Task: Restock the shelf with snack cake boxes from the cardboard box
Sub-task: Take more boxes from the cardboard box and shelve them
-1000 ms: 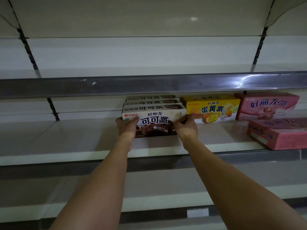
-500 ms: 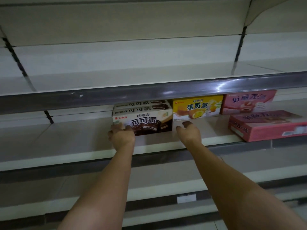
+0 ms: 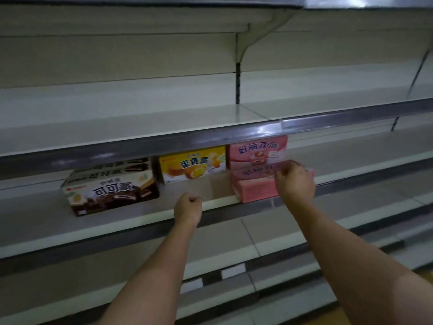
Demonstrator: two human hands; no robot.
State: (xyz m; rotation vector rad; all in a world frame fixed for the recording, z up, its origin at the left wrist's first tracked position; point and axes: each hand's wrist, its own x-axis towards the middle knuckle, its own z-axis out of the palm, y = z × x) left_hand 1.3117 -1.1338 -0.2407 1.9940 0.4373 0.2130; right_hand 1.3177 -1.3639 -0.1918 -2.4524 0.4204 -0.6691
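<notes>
— Though the rail above hides their tops, what sits on the shelf (image 3: 117,221)?
— Brown boxes (image 3: 112,193), yellow box (image 3: 192,168), pink boxes (image 3: 257,167).
— Hands?
— Right hand (image 3: 295,182) grips the blurred front pink box (image 3: 255,186); left hand (image 3: 188,207) curls on nothing.

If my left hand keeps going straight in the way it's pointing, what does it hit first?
Probably nothing soon. The left hand points into the bare gap on the shelf, between the chocolate pie box and the front pink box. The yellow box stands further back, slightly aside; depth is unclear.
</notes>
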